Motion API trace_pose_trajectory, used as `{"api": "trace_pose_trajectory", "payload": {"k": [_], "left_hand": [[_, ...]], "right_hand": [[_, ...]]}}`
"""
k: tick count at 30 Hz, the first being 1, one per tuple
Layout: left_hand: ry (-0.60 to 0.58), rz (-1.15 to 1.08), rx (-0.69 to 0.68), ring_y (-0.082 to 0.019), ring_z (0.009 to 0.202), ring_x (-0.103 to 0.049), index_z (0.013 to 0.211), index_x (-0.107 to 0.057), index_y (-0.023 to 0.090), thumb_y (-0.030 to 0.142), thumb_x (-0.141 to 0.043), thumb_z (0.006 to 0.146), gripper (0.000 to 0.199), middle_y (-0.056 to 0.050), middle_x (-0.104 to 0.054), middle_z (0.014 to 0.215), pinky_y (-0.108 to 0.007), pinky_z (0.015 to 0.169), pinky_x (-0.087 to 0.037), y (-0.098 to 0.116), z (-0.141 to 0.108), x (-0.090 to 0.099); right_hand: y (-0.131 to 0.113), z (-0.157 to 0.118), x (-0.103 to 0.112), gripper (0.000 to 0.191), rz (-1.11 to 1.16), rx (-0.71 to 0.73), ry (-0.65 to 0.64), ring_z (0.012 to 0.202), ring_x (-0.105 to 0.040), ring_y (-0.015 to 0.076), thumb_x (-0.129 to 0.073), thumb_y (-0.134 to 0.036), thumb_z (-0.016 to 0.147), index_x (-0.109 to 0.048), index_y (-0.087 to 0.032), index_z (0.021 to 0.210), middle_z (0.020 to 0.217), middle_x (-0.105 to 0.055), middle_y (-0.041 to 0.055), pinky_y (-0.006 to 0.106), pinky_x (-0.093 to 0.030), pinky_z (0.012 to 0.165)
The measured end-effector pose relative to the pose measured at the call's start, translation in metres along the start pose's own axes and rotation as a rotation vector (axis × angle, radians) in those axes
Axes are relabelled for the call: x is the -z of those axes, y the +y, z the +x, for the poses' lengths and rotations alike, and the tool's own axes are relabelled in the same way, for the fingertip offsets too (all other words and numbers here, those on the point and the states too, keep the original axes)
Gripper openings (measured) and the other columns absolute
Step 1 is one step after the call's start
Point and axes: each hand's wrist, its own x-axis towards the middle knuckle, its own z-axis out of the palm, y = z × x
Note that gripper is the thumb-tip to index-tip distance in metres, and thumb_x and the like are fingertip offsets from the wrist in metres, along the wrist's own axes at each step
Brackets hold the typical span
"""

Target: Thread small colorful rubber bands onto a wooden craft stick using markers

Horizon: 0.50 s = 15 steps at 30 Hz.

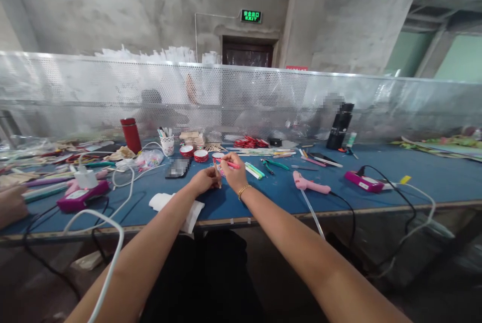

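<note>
My right hand [234,173], with a gold bracelet [244,191] at its wrist, is closed around a red marker [234,165]. Just left of it, my left hand [203,182] pinches a small, flat wooden stick [218,178] upright above the blue table [271,202]. The marker's tip is close to the top of the stick; I cannot tell whether they touch. Small colourful pieces lie partly hidden behind my hands. Red-patterned paper cups [201,155] stand just beyond, and pale green and white sticks [255,170] lie to the right.
A pink glue gun [309,183] lies right of my hands, near a purple power box [363,181]. A phone [177,168], a red bottle [130,135] and a pen cup [166,143] stand left. White tissue [194,212] overhangs the front edge. Cables loop across both sides.
</note>
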Motion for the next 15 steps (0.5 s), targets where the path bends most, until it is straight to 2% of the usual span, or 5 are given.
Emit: {"api": "trace_pose_trajectory", "payload": {"k": [6, 11, 15], "left_hand": [[-0.020, 0.024, -0.011, -0.012, 0.054, -0.058, 0.080, -0.057, 0.018, 0.038, -0.070, 0.067, 0.027, 0.001, -0.066, 0.062, -0.021, 0.050, -0.038, -0.0007, -0.0014, 0.0004], [-0.033, 0.067, -0.002, -0.012, 0.054, -0.057, 0.079, -0.058, 0.019, 0.036, -0.070, 0.067, 0.024, 0.002, -0.064, 0.060, -0.022, 0.051, -0.039, 0.0037, -0.0012, 0.0016], [-0.055, 0.076, 0.019, -0.012, 0.056, -0.059, 0.080, -0.057, 0.018, 0.035, -0.068, 0.070, 0.022, 0.001, -0.065, 0.061, -0.021, 0.051, -0.039, 0.0053, 0.0000, 0.0016]], "right_hand": [[-0.0040, 0.0015, 0.0038, 0.008, -0.146, 0.091, -0.038, 0.073, -0.060, 0.0165, -0.050, -0.025, 0.082, -0.055, -0.022, 0.086, 0.077, -0.063, -0.0001, 0.029, -0.045, 0.076], [-0.0042, 0.0046, 0.0057, 0.005, -0.280, 0.173, -0.088, 0.077, -0.056, 0.0184, -0.054, -0.024, 0.080, -0.058, -0.022, 0.082, 0.076, -0.062, 0.0008, 0.035, -0.037, 0.089], [-0.0008, 0.0071, 0.0080, 0.007, -0.349, 0.182, -0.105, 0.079, -0.056, 0.0181, -0.053, -0.023, 0.082, -0.059, -0.021, 0.085, 0.080, -0.064, 0.0018, 0.034, -0.035, 0.088]]}}
